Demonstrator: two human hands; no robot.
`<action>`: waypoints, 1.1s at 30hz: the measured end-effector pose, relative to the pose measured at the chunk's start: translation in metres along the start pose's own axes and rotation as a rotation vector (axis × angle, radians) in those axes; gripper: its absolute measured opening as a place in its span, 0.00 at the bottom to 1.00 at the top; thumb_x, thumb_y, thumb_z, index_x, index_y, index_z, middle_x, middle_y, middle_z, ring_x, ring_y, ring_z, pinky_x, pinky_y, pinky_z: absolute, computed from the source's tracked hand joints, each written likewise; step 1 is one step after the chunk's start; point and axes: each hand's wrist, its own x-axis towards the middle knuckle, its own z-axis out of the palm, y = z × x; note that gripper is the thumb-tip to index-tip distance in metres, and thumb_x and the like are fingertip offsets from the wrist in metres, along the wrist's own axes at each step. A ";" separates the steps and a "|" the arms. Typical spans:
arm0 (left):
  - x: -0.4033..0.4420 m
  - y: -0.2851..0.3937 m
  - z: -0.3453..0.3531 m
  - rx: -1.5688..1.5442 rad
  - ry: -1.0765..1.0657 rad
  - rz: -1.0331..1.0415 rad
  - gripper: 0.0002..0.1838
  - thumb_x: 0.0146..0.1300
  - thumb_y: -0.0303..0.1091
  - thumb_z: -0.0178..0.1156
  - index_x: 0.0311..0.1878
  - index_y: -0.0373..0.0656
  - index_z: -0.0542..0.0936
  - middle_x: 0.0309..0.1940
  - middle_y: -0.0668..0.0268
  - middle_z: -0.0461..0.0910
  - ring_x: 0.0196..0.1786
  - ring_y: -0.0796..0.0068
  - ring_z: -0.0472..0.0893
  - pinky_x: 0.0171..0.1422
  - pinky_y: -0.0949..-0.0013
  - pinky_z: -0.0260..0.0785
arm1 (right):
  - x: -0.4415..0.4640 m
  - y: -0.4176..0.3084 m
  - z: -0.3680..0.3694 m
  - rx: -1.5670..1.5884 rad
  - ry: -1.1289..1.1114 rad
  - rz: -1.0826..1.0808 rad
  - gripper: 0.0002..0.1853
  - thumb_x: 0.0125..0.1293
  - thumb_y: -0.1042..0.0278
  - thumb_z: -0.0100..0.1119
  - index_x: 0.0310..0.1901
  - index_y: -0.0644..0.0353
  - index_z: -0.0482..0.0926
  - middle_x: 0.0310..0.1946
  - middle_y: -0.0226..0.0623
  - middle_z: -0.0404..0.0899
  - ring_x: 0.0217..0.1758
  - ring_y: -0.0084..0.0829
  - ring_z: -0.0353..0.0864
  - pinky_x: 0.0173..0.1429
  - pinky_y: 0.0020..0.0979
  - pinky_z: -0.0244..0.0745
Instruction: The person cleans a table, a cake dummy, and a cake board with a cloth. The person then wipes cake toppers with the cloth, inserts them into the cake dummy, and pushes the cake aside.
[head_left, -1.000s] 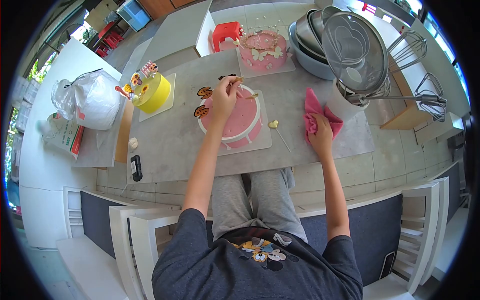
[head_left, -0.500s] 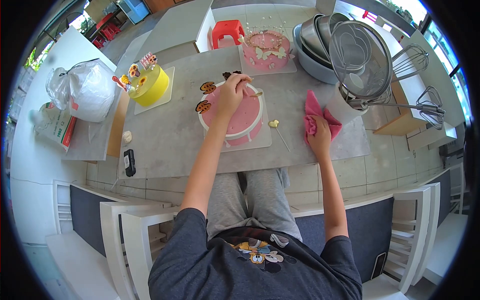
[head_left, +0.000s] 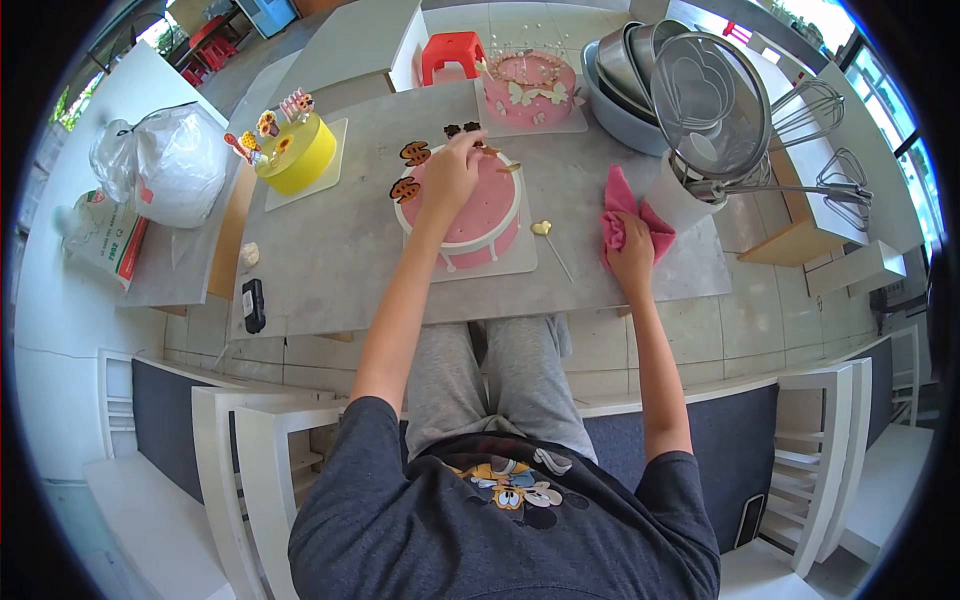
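A round pink cake (head_left: 482,212) with a white dripped rim sits on a clear board in front of me. My left hand (head_left: 452,172) is over its far top edge, fingers pinched on a small brown-gold cake topper (head_left: 487,151), partly hidden. Orange-and-black toppers (head_left: 405,189) stand along the cake's left edge, and dark ones (head_left: 461,130) show behind my fingers. A small gold piece (head_left: 509,168) is at the right rim. My right hand (head_left: 630,255) grips a bunched pink cloth (head_left: 620,192) on the table. Between cake and cloth lies a gold heart pick (head_left: 542,228).
A yellow cake (head_left: 300,160) stands back left and another pink cake (head_left: 530,100) behind. Metal bowls (head_left: 625,75) and a white container (head_left: 680,195) with whisks and a sieve (head_left: 712,110) crowd the right. A black object (head_left: 253,306) lies near the left edge.
My left hand has shifted slightly left over the cake, and a brown-gold piece now shows by its fingertips. My right hand stays on the cloth. The whole view has tilted a little.
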 end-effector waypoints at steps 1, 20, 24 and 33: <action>-0.002 0.014 -0.006 -0.001 0.004 0.002 0.08 0.52 0.24 0.53 0.38 0.40 0.75 0.35 0.61 0.77 0.36 0.61 0.77 0.39 0.65 0.68 | -0.001 0.001 0.000 -0.001 0.002 -0.003 0.17 0.44 0.79 0.52 0.41 0.61 0.74 0.39 0.42 0.75 0.45 0.43 0.72 0.50 0.36 0.66; -0.087 0.054 0.104 0.275 -0.474 -0.194 0.28 0.40 0.35 0.66 0.42 0.31 0.66 0.44 0.51 0.66 0.50 0.55 0.66 0.54 0.58 0.59 | -0.048 -0.029 -0.046 -0.090 -0.166 0.057 0.27 0.49 0.63 0.61 0.53 0.57 0.68 0.51 0.45 0.66 0.55 0.47 0.62 0.59 0.41 0.57; -0.068 0.069 0.088 0.289 -0.690 -0.304 0.24 0.39 0.34 0.66 0.40 0.32 0.71 0.39 0.52 0.73 0.46 0.54 0.72 0.52 0.58 0.61 | -0.042 -0.031 -0.044 -0.039 -0.121 0.159 0.25 0.43 0.70 0.63 0.47 0.61 0.70 0.44 0.49 0.69 0.49 0.47 0.68 0.53 0.41 0.63; -0.072 0.040 0.083 -0.672 -0.687 -0.510 0.11 0.44 0.29 0.67 0.30 0.37 0.76 0.24 0.62 0.79 0.27 0.74 0.78 0.32 0.73 0.70 | -0.009 -0.048 -0.071 1.336 0.032 0.901 0.14 0.60 0.66 0.49 0.44 0.67 0.70 0.41 0.39 0.74 0.40 0.34 0.76 0.48 0.34 0.71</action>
